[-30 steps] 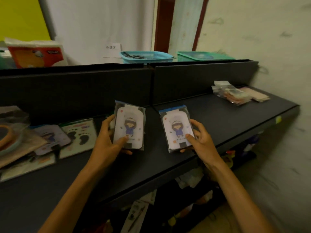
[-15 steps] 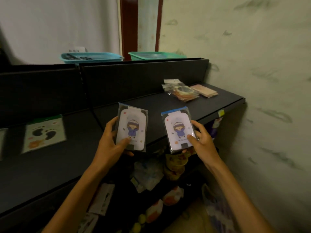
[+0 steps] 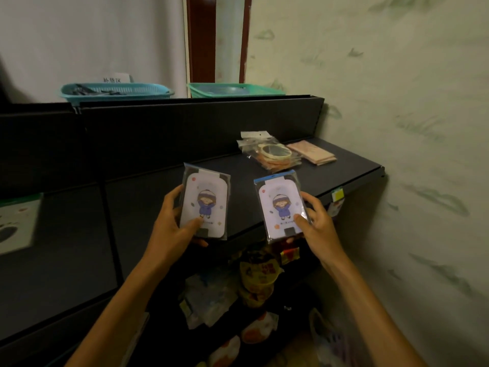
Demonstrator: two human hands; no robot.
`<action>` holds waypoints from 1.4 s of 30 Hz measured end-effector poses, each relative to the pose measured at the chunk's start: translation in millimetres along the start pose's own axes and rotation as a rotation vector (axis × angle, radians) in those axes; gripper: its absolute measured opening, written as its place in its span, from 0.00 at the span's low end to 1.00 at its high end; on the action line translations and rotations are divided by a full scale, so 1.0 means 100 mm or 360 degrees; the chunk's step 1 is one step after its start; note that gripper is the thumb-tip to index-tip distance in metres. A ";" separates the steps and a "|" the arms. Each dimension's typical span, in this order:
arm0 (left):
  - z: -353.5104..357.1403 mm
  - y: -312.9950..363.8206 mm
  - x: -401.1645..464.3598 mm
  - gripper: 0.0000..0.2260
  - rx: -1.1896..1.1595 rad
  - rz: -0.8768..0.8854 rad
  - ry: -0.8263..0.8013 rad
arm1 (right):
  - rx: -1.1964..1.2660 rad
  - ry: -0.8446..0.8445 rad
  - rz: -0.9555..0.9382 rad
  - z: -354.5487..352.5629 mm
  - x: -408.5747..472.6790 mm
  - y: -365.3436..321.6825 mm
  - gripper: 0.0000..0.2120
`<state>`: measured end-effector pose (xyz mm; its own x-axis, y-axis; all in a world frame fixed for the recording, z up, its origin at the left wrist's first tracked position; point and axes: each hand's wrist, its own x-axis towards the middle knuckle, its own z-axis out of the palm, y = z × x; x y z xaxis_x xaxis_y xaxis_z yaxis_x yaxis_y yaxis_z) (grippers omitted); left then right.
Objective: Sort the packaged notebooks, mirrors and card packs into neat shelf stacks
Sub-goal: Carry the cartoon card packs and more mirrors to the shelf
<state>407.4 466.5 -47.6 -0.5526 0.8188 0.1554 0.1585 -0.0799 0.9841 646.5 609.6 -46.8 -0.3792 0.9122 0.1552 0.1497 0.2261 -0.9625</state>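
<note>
Above the near edge of the dark shelf point(image 3: 344, 165), two matching packaged notebooks face up, side by side, probably for comparison before stacking (mirrors and card packs lie far right). Left hand point(image 3: 172, 226) grips one notebook point(image 3: 205, 205), thumb across its front; right hand point(image 3: 316, 229) clasps the other point(image 3: 281, 207) likewise.

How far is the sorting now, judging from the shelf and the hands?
Done: a mirror stack and a pink pack pile lie at the shelf's right end. In hand: the left hand and right hand each grip one cartoon-girl pack. Left: placing both, and the footprint pack further left.
</note>
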 end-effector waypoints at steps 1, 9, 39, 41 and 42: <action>0.03 -0.02 0.08 0.33 0.0001 -0.0004 0.0017 | -0.0003 -0.0014 0.0006 -0.01 0.09 0.01 0.20; 0.24 -0.05 0.81 0.32 -0.0037 0.0013 0.0173 | -0.0081 -0.0134 -0.0041 -0.02 0.94 0.00 0.20; 0.10 -0.13 1.39 0.32 0.0136 -0.0199 0.0735 | -0.0860 -0.0816 -0.0228 1.02 2.32 0.14 0.22; 0.16 -0.12 1.40 0.32 0.0143 -0.0209 0.0744 | -0.1049 -0.0807 -0.0363 1.02 2.33 0.13 0.23; 0.20 -0.13 1.41 0.32 0.0143 -0.0214 0.0747 | -0.1117 -0.0810 -0.0448 1.00 2.34 0.12 0.23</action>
<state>343.7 593.8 -39.8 -0.8784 0.4727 0.0698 0.1191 0.0752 0.9900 467.9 791.4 -44.4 -0.8182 0.5684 0.0867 0.4488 0.7255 -0.5217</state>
